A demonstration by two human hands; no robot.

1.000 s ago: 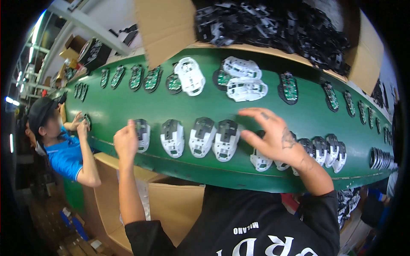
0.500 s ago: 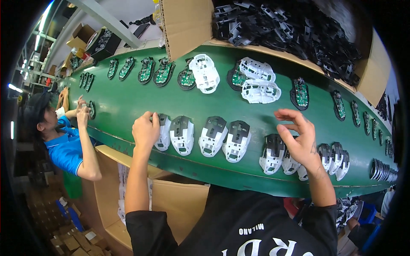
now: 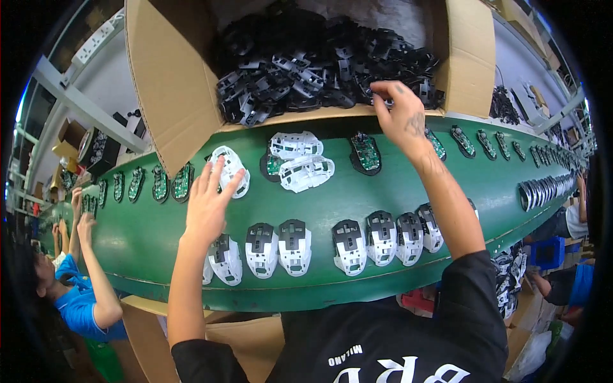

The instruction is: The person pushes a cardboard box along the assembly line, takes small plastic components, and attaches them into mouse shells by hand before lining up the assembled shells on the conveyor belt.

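Note:
My left hand (image 3: 207, 201) is open, fingers spread over the near side of a white plastic mouse shell (image 3: 237, 182) lying at the back of the green bench; whether they press on it I cannot tell. My right hand (image 3: 403, 115) is at the front of a cardboard box (image 3: 300, 117) heaped with loose black plastic parts (image 3: 300, 73). Its thumb and fingers are bent together over the parts; what is between them is too hidden to name. Two more white shells (image 3: 306, 173) rest beside and partly over a green circuit board (image 3: 273, 166) on a black base.
Black-and-white mouse shells (image 3: 295, 247) stand in a row along the near side of the bench (image 3: 159, 249). More circuit boards on black bases (image 3: 366, 154) line its far side. Stacked dark shells (image 3: 546, 190) lie at right. A co-worker in blue (image 3: 89, 306) works at left.
My left hand has left the near row of shells and opened over a white shell farther back. My right hand has moved from above the near row to the box. The view has swung right.

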